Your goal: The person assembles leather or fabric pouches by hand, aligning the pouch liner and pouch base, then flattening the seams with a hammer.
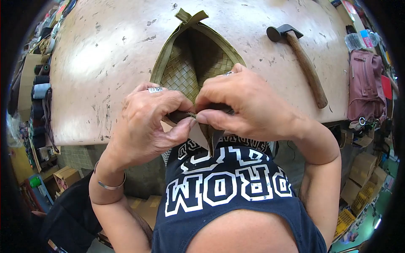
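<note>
An olive-green woven leather piece, shaped like an open pouch or bag, lies at the table's near edge. Its rim comes to a point at the far end, where two strap ends cross. My left hand pinches the near rim between thumb and fingers. Right beside it, my right hand grips the same rim, and the two thumb tips nearly touch. A narrow tapered end of the piece hangs below the hands toward my shirt. The fingers cover most of the pinched edge.
A hammer with a wooden handle lies on the scuffed table to the right. A pink leather bag and a plastic bottle are at the right edge. Thread spools line the left edge. Cardboard boxes stand below.
</note>
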`<state>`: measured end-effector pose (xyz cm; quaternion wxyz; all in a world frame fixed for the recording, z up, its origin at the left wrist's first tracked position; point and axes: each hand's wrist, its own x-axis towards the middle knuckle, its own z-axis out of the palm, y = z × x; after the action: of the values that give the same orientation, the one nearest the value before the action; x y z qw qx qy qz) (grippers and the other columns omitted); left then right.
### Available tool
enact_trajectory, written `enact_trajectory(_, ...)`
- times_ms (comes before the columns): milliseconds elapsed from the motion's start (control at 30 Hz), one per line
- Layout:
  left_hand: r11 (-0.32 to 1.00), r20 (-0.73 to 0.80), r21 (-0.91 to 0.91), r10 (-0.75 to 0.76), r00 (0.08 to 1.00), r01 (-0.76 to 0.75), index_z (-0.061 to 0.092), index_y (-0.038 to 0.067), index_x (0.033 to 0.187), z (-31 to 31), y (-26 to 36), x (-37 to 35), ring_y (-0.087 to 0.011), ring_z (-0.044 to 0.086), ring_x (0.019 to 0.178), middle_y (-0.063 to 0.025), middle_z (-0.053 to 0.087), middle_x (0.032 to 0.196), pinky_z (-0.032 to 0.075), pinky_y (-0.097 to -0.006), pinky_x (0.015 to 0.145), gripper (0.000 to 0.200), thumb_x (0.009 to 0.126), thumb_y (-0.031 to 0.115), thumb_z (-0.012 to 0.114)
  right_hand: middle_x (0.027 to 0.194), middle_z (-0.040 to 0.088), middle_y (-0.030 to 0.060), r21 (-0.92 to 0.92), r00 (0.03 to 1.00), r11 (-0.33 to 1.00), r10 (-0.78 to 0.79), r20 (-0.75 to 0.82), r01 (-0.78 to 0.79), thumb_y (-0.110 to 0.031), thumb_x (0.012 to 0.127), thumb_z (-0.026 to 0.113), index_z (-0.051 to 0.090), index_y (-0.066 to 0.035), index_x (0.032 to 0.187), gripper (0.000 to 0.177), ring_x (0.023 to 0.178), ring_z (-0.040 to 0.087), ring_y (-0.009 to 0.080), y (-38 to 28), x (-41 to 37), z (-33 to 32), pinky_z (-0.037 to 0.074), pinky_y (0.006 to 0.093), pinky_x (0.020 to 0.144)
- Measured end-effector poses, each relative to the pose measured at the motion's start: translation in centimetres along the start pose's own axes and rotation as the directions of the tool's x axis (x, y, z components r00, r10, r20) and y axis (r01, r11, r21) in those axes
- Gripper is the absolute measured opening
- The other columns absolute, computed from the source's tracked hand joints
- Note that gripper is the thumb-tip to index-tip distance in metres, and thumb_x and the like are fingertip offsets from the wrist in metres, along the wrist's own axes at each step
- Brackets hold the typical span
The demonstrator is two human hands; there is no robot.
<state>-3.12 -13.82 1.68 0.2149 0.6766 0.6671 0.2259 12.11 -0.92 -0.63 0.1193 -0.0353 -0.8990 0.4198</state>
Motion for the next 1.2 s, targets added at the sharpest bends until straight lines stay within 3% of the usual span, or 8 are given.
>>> enact_trajectory(133,0.975,-0.02,0.111,0.196,0.98,-0.193,0.06,0.007,0.078,0.2,-1.1,0.1,-0.0199,0.059,0.062,-0.0047,0.061,0.07,0.039,-0.0364,0.081,0.015,0.07,0.018,0.067,0.066,0.057,0.0107,-0.049,0.995,0.995,-0.09,-0.043,0.088,-0.017,0.075,0.059,0.058,-0.005,0.073,0.011,0.067,0.056,0.0258,0.0,0.0,0.5,0.036,0.0362,0.067)
enact_trajectory(267,0.976,-0.111,0.112,0.201,0.973,-0.188,0.059,0.008,0.08,-1.3,-0.9,-0.7,-0.0184,0.058,0.06,-0.0045,0.06,0.071,0.043,-0.0347,0.071,0.014,0.071,0.015,0.067,0.065,0.056,0.0089,0.058,0.983,0.984,-0.164,-0.088,0.169,-0.016,0.075,0.061,0.057,-0.006,0.073,0.011,0.066,0.054,0.0238,0.4,-0.4,0.1,0.034,0.0354,0.067)
enact_trajectory(367,0.931,-0.13,0.169,0.347,0.929,-0.324,0.058,0.009,0.08,-1.6,-0.2,-1.6,-0.0165,0.054,0.055,-0.0051,0.058,0.073,0.044,-0.0296,0.053,0.015,0.068,0.015,0.067,0.065,0.057,0.0096,0.237,0.997,0.969,-0.065,-0.033,0.071,-0.017,0.074,0.062,0.06,-0.005,0.076,0.013,0.065,0.055,0.023,1.2,-0.7,-0.3,0.037,0.0347,0.065)
enact_trajectory(500,0.863,-0.141,0.267,0.474,0.869,-0.428,0.06,0.011,0.081,-0.2,-0.9,-1.7,-0.0152,0.051,0.054,-0.0034,0.054,0.078,0.044,-0.0288,0.052,0.023,0.059,0.015,0.067,0.072,0.058,0.0087,0.328,0.993,0.942,0.043,0.109,-0.077,-0.013,0.076,0.063,0.06,-0.001,0.08,0.013,0.067,0.056,0.02,1.5,-0.8,-0.9,0.042,0.0286,0.062)
enact_trajectory(667,0.82,-0.114,0.349,0.517,0.848,-0.453,0.06,0.012,0.082,0.3,-0.7,-1.5,-0.0143,0.052,0.056,-0.0035,0.055,0.078,0.044,-0.0281,0.052,0.023,0.061,0.016,0.067,0.066,0.058,0.0089,0.424,0.958,0.863,0.207,0.2,-0.275,-0.012,0.076,0.062,0.059,0.001,0.078,0.013,0.058,0.055,0.0167,0.4,-0.1,-1.0,0.042,0.0276,0.053)
enact_trajectory(867,0.9,-0.048,0.261,0.374,0.926,-0.35,0.059,0.006,0.088,-0.5,-0.6,-0.9,-0.0215,0.055,0.059,-0.0065,0.057,0.07,0.043,-0.0306,0.051,0.019,0.07,0.011,0.064,0.063,0.059,0.0135,0.32,0.993,0.94,0.106,0.049,-0.116,-0.01,0.073,0.061,0.059,0.004,0.076,0.015,0.056,0.056,0.0187,1.3,-0.5,-0.3,0.046,0.03,0.055)
enact_trajectory(1033,0.929,0.051,0.233,0.282,0.958,-0.286,0.058,0.007,0.084,-0.5,0.3,-1.5,-0.0196,0.057,0.063,-0.0062,0.057,0.074,0.045,-0.0307,0.052,0.018,0.067,0.008,0.062,0.064,0.058,0.0105,0.377,0.984,0.911,0.136,0.114,-0.169,-0.009,0.073,0.061,0.057,0.003,0.075,0.013,0.057,0.055,0.0158,1.4,-0.8,-0.8,0.044,0.0282,0.054)
enact_trajectory(1200,0.877,0.025,0.262,0.412,0.911,-0.403,0.057,0.011,0.084,0.4,-0.4,-0.5,-0.0144,0.053,0.055,-0.0041,0.052,0.08,0.042,-0.027,0.048,0.019,0.066,0.013,0.063,0.063,0.056,0.0091,0.36,0.981,0.915,0.142,0.131,-0.181,-0.01,0.075,0.061,0.057,0.002,0.075,0.012,0.058,0.054,0.0154,2.2,-1.0,-0.6,0.042,0.0263,0.054)
